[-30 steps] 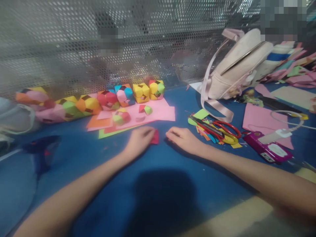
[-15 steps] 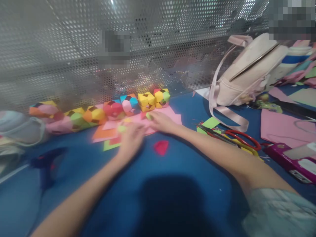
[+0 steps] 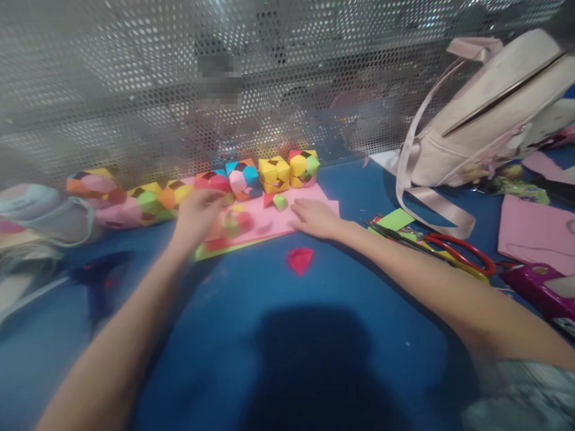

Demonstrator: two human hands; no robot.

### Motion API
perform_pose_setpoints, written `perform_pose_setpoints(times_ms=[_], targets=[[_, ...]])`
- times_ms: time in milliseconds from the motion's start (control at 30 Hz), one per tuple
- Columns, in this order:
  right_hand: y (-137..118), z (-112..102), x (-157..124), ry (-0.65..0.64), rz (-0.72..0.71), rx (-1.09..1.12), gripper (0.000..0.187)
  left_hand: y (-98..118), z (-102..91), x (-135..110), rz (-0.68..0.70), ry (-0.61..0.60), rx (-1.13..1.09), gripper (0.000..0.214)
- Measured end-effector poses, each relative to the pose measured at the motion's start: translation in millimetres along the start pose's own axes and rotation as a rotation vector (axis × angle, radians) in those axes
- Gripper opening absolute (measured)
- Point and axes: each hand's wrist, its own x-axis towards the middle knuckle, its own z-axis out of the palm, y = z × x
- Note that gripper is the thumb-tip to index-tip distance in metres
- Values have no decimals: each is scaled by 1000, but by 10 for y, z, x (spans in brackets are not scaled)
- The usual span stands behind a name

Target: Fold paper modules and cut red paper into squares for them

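Beside the right grip lies green-and-red folded paper.

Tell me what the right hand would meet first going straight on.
The right hand would probably meet the small green-and-red folded paper just ahead of its fingertips, though depth is hard to judge here.

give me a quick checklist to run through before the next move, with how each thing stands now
1. Red folded piece on the blue table, apart from both hands: ok.
2. Pink paper bare: not ok, a red-and-green piece lies on it.
3. Left hand not holding anything: cannot tell, its fingers are blurred beside the row of folded cubes.
4. Right hand pressing on the paper: cannot tell, only that it is at the right part.
5. Red-handled scissors apart from the right fingers: ok.
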Motion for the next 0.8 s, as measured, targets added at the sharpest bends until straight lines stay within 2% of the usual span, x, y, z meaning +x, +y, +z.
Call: perform_pose_setpoints(times_ms=[133,333,500,633,800], targets=[[10,-40,-5,-9,-27,-78,38,-66,-154,67,-35,-158,13,23],[58,-109,-47,14,-38,-180,30,-152,-337,122,-117,-237,176,25],[8,-139,-81,78,-3,-253,29,-104,-395,105,-91,-305,223,31],[-115,-146,-118,47,-147,-264,26,9,-392,77,-22,-353,253,30],[-170,-137,-62,11,-324,-287,28,178,-313,-12,90,-351,252,26]])
